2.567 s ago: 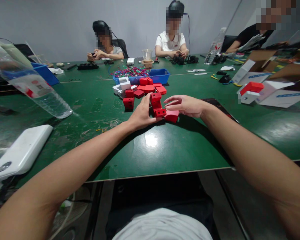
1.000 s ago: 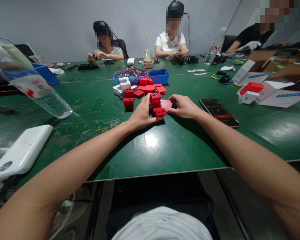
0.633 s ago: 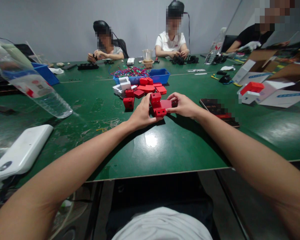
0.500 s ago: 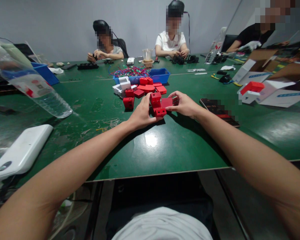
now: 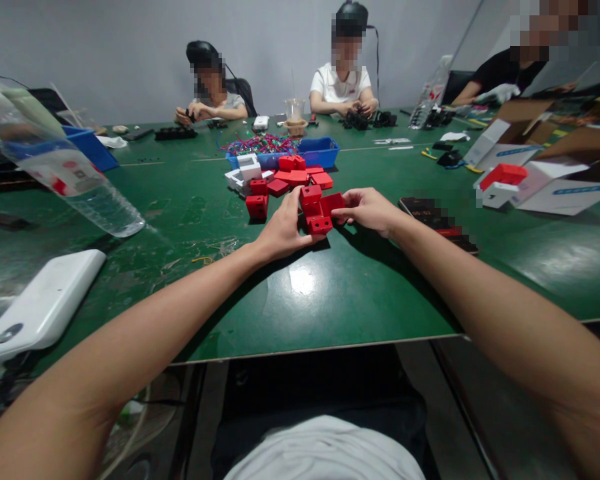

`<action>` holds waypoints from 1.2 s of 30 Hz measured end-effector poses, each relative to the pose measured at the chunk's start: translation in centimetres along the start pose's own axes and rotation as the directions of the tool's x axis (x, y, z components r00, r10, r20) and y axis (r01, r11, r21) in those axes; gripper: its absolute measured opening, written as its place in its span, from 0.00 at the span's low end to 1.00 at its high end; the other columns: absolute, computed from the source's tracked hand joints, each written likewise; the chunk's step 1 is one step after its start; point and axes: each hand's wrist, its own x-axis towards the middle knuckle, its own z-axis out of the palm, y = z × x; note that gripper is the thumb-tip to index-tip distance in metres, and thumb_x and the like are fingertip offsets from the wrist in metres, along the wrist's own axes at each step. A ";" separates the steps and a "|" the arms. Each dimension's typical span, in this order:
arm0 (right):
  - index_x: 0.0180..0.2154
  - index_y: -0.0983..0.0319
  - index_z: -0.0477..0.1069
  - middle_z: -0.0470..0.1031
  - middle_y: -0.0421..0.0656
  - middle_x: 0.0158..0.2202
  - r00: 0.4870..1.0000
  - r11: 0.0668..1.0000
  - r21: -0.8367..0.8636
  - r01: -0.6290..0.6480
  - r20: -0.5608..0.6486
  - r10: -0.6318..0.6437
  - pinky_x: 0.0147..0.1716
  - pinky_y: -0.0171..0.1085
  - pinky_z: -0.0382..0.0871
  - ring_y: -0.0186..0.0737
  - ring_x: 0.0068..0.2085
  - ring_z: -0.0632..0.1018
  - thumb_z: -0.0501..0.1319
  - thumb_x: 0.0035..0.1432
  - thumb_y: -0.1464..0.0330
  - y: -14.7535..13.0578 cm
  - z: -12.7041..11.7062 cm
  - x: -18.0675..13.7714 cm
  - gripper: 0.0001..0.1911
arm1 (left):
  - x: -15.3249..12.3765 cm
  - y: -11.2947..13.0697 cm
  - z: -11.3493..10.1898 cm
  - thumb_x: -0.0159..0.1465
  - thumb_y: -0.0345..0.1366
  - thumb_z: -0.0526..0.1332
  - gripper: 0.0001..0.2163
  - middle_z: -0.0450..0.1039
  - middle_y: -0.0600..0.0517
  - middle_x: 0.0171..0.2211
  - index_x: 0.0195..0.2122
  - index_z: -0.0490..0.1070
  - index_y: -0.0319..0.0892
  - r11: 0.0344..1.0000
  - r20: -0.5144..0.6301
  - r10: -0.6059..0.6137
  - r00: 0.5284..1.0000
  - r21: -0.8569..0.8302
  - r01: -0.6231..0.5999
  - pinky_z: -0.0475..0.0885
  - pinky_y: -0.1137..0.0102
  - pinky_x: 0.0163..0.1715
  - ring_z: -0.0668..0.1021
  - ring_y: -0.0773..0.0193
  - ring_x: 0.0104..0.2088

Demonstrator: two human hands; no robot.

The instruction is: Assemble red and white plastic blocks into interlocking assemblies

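Note:
My left hand is closed around the side of a red plastic box, which has small round holes in its end blocks and an open middle. A red flat cover stands tilted at the box's right side, pinched between the thumb and fingers of my right hand. Whether the cover touches the box, I cannot tell. Just beyond my hands lies a pile of red plastic parts with several white parts on its left. A separate red box stands left of my left fingertips.
A blue tray of colourful wires sits behind the pile. A phone lies by my right forearm, open cartons farther right. A water bottle and white device are at left. Several people work across the green table.
The red cover has tilted, its inner side now showing more. My right hand has turned slightly and its fingers have curled in. My left hand and the red box have stayed in place.

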 end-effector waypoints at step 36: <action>0.31 0.63 0.67 0.77 0.40 0.30 0.989 0.824 0.549 -0.141 0.033 0.147 0.33 0.32 0.78 0.33 0.32 0.80 0.58 0.43 0.91 -0.3 0.8 -0.1 0.19 | 0.0 0.1 -0.1 0.52 0.44 0.72 0.47 0.58 0.32 0.64 0.66 0.48 0.36 1.000 0.004 0.009 1.000 -0.018 -0.009 0.61 0.49 0.66 0.64 0.42 0.66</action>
